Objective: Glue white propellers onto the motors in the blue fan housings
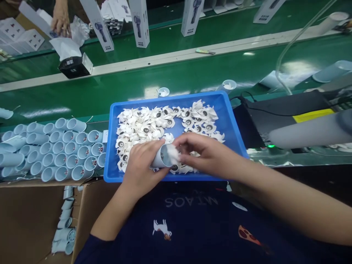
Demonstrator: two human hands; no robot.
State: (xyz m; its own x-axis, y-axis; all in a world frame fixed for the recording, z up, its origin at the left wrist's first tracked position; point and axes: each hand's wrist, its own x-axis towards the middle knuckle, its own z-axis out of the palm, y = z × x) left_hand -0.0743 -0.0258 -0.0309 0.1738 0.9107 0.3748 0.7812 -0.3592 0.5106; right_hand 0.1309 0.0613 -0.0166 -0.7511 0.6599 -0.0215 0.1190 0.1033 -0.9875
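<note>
Left hand (143,163) grips a pale blue tube (162,157), held over the near edge of the blue tray (233,124). Right hand (205,154) pinches a white fan blade (173,154) at the tube's open end. Tray is full of loose white fan blades (165,123). Stack of more blue tubes (55,148) lies left of the tray on the counter (192,77). Another person's hand (60,18) works far left near the white boxes (139,22).
</note>
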